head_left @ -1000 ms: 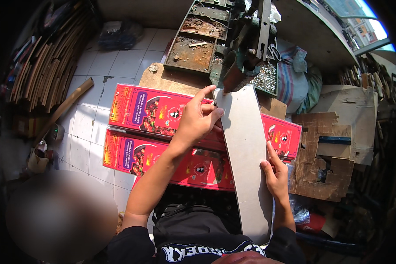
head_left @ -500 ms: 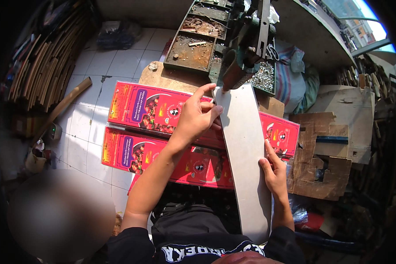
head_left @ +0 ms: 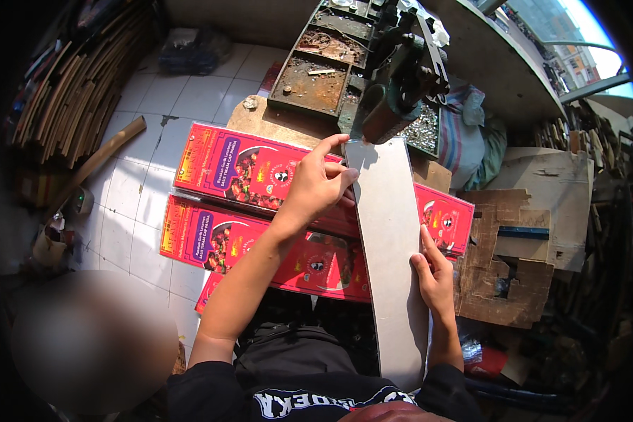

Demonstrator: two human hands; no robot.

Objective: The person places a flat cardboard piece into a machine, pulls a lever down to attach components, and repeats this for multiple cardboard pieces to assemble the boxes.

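A long grey board point(head_left: 394, 246) slants from a dark green hand press point(head_left: 387, 116) toward my body, its far end beneath the press head. My left hand point(head_left: 319, 181) pinches the board's far left corner between thumb and fingers, beside the press. Farther down, on the right edge, my right hand point(head_left: 436, 278) holds the board with thumb and forefinger along it; its other fingers are partly hidden. Under the board and my left forearm lie red printed sheets with food pictures, an upper one point(head_left: 221, 165) and a lower one point(head_left: 190, 228).
Behind the press, a grimy metal tray point(head_left: 309, 81) has compartments of small bits, and shiny metal pieces point(head_left: 418, 130) fill another at its right. Cut brown cardboard point(head_left: 482, 274) lies at right. Cardboard sheets point(head_left: 70, 98) are stacked at far left, near a cardboard tube point(head_left: 112, 151). A striped sack point(head_left: 457, 133) stands behind.
The press's lever and head appear turned a little to the right. Both hands keep their hold on the board, which has hardly moved; the whole view has shifted slightly.
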